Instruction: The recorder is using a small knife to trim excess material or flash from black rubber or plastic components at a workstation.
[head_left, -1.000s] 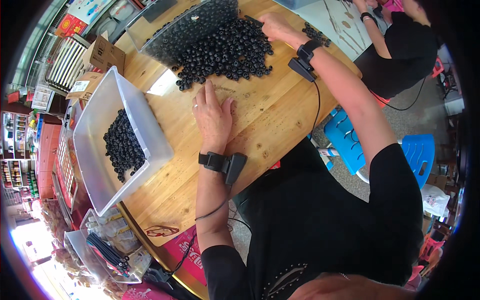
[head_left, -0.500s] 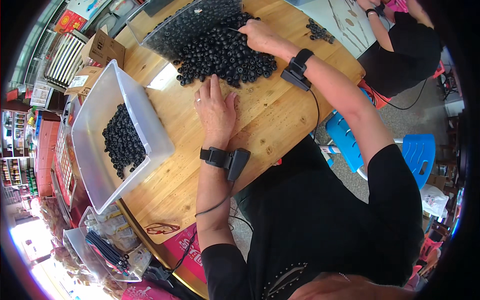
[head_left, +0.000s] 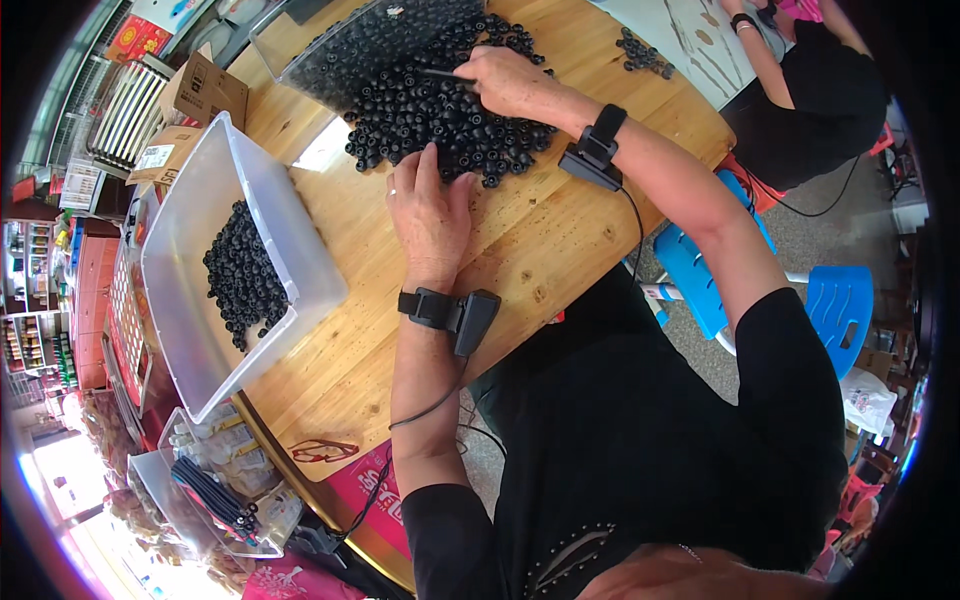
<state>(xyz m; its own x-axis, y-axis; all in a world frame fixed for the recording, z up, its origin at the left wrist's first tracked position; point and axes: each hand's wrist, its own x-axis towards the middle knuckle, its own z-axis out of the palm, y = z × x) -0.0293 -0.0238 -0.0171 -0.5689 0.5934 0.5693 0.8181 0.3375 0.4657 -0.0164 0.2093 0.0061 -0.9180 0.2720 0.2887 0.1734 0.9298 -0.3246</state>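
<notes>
A heap of small round black beads (head_left: 450,125) with holes lies on the wooden table (head_left: 560,230), spilling out from a clear plastic bin (head_left: 300,62) at the far side. My right hand (head_left: 508,82) is closed around a thin, dark, rod-like tool (head_left: 438,72). The tool's tip points left over the beads; its exact kind is unclear. At the near edge of the heap rests my left hand (head_left: 430,215), fingers apart, with the fingertips against the beads. Whether a bead is under those fingertips is hidden.
To the left stands a translucent white tub (head_left: 315,255) with more black beads (head_left: 245,275) inside. Red-framed glasses (head_left: 325,451) lie at the table's near left corner. A few beads (head_left: 643,55) sit apart at far right. Another person (head_left: 810,100) is beyond; cables trail from my wrist straps.
My right hand has moved slightly left and nearer, carrying the tool deeper over the heap. Some beads have shifted toward me. My left hand has barely moved, its fingers now a little more bent.
</notes>
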